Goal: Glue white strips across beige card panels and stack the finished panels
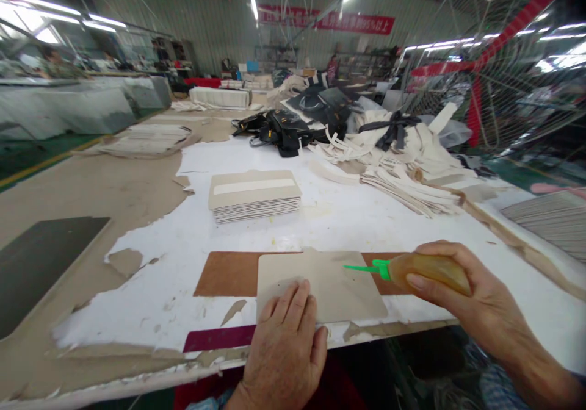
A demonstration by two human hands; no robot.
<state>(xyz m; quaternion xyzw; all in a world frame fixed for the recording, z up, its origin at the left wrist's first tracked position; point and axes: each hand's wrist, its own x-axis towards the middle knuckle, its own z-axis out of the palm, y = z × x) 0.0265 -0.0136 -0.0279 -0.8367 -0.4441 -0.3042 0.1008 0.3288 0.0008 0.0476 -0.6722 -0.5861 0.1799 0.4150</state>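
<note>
A beige rounded panel (336, 282) lies on a brown board (224, 273) near the table's front edge. My left hand (286, 337) rests flat on the panel's lower left corner, fingers stretched out. My right hand (462, 294) is wrapped round an amber squeeze bottle (430, 271). The bottle's green nozzle (366, 268) points left over the panel's right part, just above its surface.
A stack of beige panels (254, 195) sits mid-table. Piles of cream strips (412, 178) and black bags (284, 130) lie behind. A dark mat (41, 263) is at the left, a maroon strip (217, 338) at the front edge, and a large caged fan (503, 62) at the right.
</note>
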